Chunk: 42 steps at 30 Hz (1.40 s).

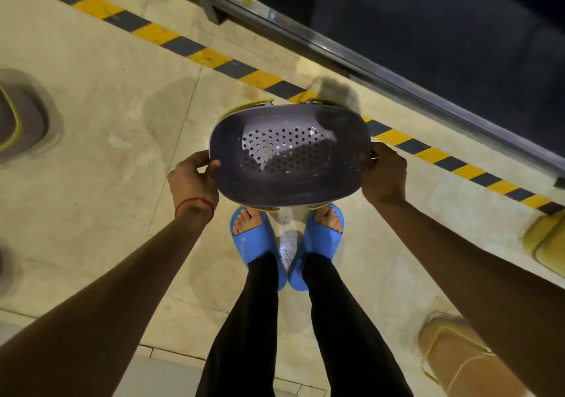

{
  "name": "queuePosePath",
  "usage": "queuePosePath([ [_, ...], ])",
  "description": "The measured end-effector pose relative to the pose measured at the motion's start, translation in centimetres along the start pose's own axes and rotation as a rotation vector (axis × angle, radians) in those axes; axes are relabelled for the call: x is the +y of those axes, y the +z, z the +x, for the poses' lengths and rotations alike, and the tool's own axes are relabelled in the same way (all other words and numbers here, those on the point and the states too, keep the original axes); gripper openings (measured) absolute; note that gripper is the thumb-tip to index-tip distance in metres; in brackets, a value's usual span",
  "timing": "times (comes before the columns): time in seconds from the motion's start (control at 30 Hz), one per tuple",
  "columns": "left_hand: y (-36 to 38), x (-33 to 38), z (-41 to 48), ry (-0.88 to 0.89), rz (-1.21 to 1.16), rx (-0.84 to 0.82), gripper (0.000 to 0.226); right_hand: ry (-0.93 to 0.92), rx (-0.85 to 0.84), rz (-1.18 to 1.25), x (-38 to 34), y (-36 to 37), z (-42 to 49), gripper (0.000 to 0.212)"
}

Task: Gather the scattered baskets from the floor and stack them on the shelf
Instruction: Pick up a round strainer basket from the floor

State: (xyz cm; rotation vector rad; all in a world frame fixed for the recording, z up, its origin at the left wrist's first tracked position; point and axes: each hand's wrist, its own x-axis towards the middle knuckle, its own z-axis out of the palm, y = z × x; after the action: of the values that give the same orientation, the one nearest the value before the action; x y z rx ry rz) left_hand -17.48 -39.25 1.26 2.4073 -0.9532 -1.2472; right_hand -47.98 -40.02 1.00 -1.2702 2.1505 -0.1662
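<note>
Grey perforated plastic basket with yellow-green handles (290, 152) sits mid-frame, lifted off the pale tiled floor (107, 182) above the person's feet. The left hand (191, 179) and right hand (385, 173) each close their grip round an opposite end of its rim, fingers curled. The dark metal-edged shelf (397, 86) runs across the upper right. Keeping both ends level and carrying it mouth-up to the shelf should make nesting easier. More wait on the floor: a grey basket (21, 118) far left, a yellow one (547, 240) far right, a beige one (458, 354) lower right.
</note>
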Motion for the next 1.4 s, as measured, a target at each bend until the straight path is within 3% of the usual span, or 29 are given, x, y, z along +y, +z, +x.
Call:
queuePosePath([
  [0.13,-2.0,2.6,-3.4,0.137,0.224,0.014,0.047,-0.034,0.012,-0.133,-3.0,-2.7,-2.8,0.035],
  [0.33,-7.5,8.5,-10.8,0.507,0.707,-0.018,0.040,-0.422,-0.003,-0.507,-7.5,-10.8,-7.6,0.029],
  [0.43,-10.8,11.3,-14.0,0.606,0.807,-0.010,0.039,-0.533,0.006,-0.653,-10.2,-16.0,-10.2,0.028],
  [0.63,-19.9,16.2,-21.4,0.704,0.871,0.052,0.038,-0.790,0.069,-0.708,-16.4,-26.3,-15.9,0.035],
  [0.73,-25.1,18.0,-24.8,0.725,0.866,0.128,0.039,-0.813,0.067,-0.655,-20.4,-30.5,-19.0,0.040],
  [0.97,-36.2,19.1,-33.5,0.774,0.753,0.304,0.036,-1.185,0.061,-0.589,-28.5,-37.0,-26.7,0.034],
  [1.1,-40.3,18.3,-38.1,0.696,0.755,0.392,0.038,-1.359,0.039,-0.642,-32.8,-38.3,-30.6,0.038],
  [1.4,-44.8,14.8,-45.3,0.495,0.813,0.555,0.041,-1.661,-0.001,-0.511,-39.9,-37.4,-36.0,0.030],
])
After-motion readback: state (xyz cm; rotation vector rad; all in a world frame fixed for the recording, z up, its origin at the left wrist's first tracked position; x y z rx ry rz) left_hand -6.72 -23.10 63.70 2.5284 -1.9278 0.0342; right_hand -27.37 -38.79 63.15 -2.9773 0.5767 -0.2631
